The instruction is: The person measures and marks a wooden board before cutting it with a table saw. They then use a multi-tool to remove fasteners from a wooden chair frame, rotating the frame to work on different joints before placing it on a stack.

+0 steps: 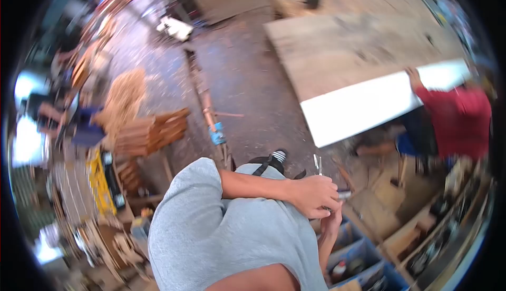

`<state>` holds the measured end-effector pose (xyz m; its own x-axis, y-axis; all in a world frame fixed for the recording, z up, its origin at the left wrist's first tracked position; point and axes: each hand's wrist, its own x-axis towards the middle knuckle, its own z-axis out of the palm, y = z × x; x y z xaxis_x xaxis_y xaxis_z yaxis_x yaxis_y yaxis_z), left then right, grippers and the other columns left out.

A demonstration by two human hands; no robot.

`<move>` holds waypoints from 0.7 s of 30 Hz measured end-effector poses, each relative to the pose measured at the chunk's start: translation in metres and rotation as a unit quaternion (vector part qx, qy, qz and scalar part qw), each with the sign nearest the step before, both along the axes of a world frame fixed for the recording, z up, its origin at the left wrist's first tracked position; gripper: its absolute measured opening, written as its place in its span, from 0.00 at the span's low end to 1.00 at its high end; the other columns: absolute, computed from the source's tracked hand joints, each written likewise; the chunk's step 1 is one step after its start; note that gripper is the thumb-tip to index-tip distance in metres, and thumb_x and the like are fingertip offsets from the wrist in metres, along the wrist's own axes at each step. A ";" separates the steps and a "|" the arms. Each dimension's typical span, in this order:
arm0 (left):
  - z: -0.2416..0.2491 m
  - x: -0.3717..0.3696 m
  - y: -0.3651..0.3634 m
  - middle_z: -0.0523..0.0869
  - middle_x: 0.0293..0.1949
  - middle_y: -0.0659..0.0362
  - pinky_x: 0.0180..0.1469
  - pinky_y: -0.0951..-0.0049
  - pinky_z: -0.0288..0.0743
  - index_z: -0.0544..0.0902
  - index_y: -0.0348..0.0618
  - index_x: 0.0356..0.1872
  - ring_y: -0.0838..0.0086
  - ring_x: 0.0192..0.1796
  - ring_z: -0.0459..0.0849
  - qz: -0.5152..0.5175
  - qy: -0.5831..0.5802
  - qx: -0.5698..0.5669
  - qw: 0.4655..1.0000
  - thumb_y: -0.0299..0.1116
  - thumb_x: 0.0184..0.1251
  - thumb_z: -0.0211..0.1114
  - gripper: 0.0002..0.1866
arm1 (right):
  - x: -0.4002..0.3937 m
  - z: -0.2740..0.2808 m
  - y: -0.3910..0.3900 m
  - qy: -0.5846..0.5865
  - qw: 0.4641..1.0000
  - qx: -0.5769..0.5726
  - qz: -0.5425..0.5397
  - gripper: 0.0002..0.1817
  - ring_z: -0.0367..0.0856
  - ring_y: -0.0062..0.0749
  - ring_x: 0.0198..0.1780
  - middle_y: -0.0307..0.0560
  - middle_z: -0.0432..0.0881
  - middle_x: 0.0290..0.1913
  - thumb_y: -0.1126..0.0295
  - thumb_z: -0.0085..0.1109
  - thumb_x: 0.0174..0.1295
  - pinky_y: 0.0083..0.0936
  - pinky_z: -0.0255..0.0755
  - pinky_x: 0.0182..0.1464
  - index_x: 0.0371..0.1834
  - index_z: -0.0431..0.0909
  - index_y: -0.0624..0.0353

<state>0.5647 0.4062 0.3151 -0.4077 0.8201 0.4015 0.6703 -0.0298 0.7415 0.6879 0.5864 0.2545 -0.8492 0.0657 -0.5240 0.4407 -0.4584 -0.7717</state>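
Metal pliers (pixel 318 164) gripped by both closed hands (pixel 319 199)

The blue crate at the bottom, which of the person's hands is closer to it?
Probably the right hand, just above the blue crate. The left hand sits higher, holding a small metal tool.

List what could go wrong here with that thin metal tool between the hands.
The left hand and right hand meet around a thin metal tool close to the grey-clad body, so a slip could jab it. A person in a red top handles a long white board nearby; it could swing this way.
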 end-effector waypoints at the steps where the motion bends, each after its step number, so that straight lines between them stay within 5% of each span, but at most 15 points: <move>1: 0.002 -0.007 -0.024 0.79 0.30 0.60 0.39 0.61 0.69 0.84 0.49 0.34 0.63 0.38 0.79 0.045 -0.003 -0.001 0.999 0.40 0.55 0.66 0.09 | -0.027 0.000 -0.021 -0.028 0.998 -0.028 0.049 0.33 0.80 0.29 0.54 0.44 0.82 0.53 0.39 0.43 0.74 0.29 0.76 0.48 0.58 0.78 0.59; 11: -0.011 -0.075 -0.190 0.84 0.30 0.58 0.43 0.61 0.70 0.83 0.44 0.28 0.62 0.38 0.82 0.336 0.015 -0.067 0.939 0.40 0.48 0.68 0.11 | -0.226 -0.069 -0.216 -0.102 0.919 -0.206 0.322 0.30 0.77 0.32 0.56 0.45 0.79 0.50 0.43 0.42 0.71 0.34 0.71 0.54 0.56 0.75 0.60; 21: -0.041 -0.258 -0.362 0.82 0.35 0.55 0.51 0.59 0.69 0.81 0.42 0.32 0.61 0.45 0.79 0.447 0.109 -0.097 0.883 0.40 0.50 0.70 0.14 | -0.414 -0.171 -0.434 0.025 0.883 -0.425 0.196 0.27 0.72 0.36 0.60 0.47 0.76 0.48 0.47 0.41 0.68 0.40 0.65 0.64 0.56 0.71 0.60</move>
<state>0.3072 0.0438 0.2738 -0.8568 0.2720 0.4381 0.4894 0.6966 0.5246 0.2742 0.1522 0.0835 -0.7431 -0.6374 -0.2035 0.6690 -0.7018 -0.2447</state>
